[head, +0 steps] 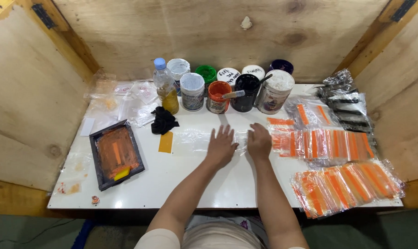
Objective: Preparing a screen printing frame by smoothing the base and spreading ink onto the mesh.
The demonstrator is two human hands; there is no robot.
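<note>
My left hand (221,145) lies flat with fingers spread on a clear plastic sheet (194,139) in the middle of the white table (190,184). My right hand (259,141) rests next to it with fingers curled, pinching the same sheet at its right edge. An orange rectangular strip (165,142) lies just left of the sheet. Rows of clear bags with orange strips (326,144) lie right of my right hand.
A dark framed printing screen smeared orange (116,153) sits at the left. Several paint jars (218,97) and a plastic bottle (165,90) line the back. A black cloth (163,121) lies near the bottle. More orange bags (345,184) pile at the front right. Plywood walls enclose the table.
</note>
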